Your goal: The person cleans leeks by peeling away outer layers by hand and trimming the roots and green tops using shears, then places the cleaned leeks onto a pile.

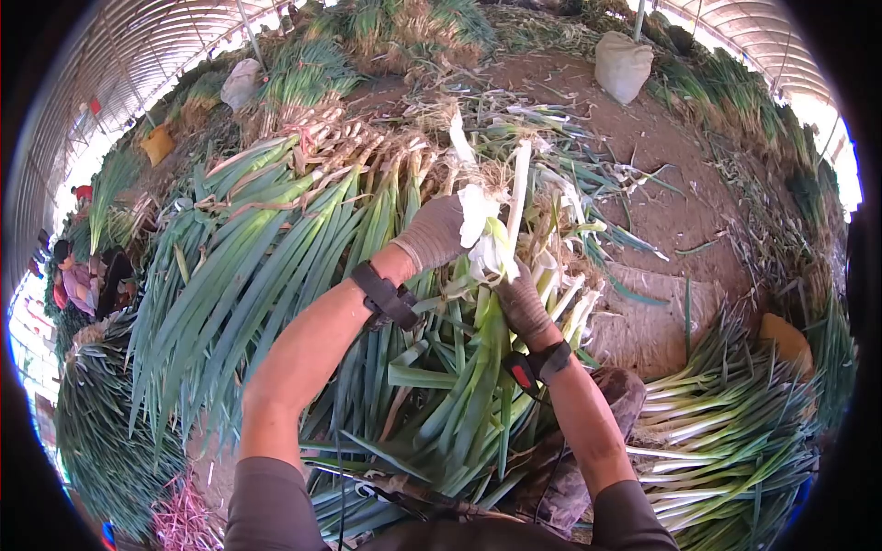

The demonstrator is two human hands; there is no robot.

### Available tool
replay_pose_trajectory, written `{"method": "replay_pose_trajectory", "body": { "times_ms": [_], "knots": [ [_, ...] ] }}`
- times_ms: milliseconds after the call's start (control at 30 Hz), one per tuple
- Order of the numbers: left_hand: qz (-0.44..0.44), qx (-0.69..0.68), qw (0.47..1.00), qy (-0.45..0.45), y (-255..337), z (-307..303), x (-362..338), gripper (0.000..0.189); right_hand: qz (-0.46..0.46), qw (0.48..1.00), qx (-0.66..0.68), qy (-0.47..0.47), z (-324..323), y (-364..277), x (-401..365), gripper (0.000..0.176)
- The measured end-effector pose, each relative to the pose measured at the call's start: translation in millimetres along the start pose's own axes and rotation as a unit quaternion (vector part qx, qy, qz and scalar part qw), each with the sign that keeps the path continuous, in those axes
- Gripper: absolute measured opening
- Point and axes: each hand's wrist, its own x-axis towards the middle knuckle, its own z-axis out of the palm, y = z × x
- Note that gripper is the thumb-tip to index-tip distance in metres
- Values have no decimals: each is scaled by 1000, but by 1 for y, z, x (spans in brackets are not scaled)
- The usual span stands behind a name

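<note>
Leek pile (pixel 266 216), one leek (pixel 518 193) held over it
White stalk (pixel 521 165) points away, green leaves (pixel 490 335) run back toward the person; left hand (pixel 432 234) pinching loose pale skin (pixel 475 216), fingertips hidden; right hand (pixel 525 308) closed round the leek midway

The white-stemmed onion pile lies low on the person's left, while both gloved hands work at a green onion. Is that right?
Not quite: the head view shows the white-stemmed onion pile low on the person's right. The gloved left hand and right hand are indeed at a green onion.
</note>
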Motion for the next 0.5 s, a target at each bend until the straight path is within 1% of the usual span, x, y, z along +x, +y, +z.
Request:
{"method": "replay_pose_trajectory", "body": {
  "times_ms": [67,100,133,167,200,233,267,300,333,367,400,433,467,500],
  "knots": [
    [-14,-9,1000,19,6,-9,2,14,2,999,43,29,2,3,-7,51],
    [-74,48,996,-23,5,-15,4,14,17,999,27,24,0,1,-7,49],
    [-135,105,983,-65,12,-38,11,15,33,999,12,17,2,-10,-8,48],
    [-196,162,961,-107,9,-56,19,15,49,999,-4,9,3,-20,-10,46],
    [-162,185,969,24,-38,-52,20,17,60,996,-61,3,0,-26,-14,38],
    [-139,159,960,183,-75,-74,20,36,66,997,-26,7,0,-33,-20,33],
    [-313,184,916,173,-56,-124,32,36,75,997,8,14,0,-38,-27,28],
    [-329,49,914,231,-80,-155,28,34,63,998,2,21,-8,-40,-34,28],
    [-329,-97,889,303,-104,-186,23,34,50,998,-8,27,-19,-44,-39,29],
    [-317,-222,843,374,-128,-216,19,33,37,999,7,31,-30,-46,-42,31],
    [-394,-236,794,398,-76,-230,15,31,31,998,29,39,-39,-48,-46,34],
    [-314,-186,865,344,-67,-215,11,31,13,994,108,31,-47,-47,-46,35],
    [-228,-131,921,287,-69,-193,7,31,-6,982,187,19,-51,-46,-44,36],
    [-108,-94,962,233,-79,-154,1,32,-20,974,226,-4,-44,-60,-48,40]
  ]
}}
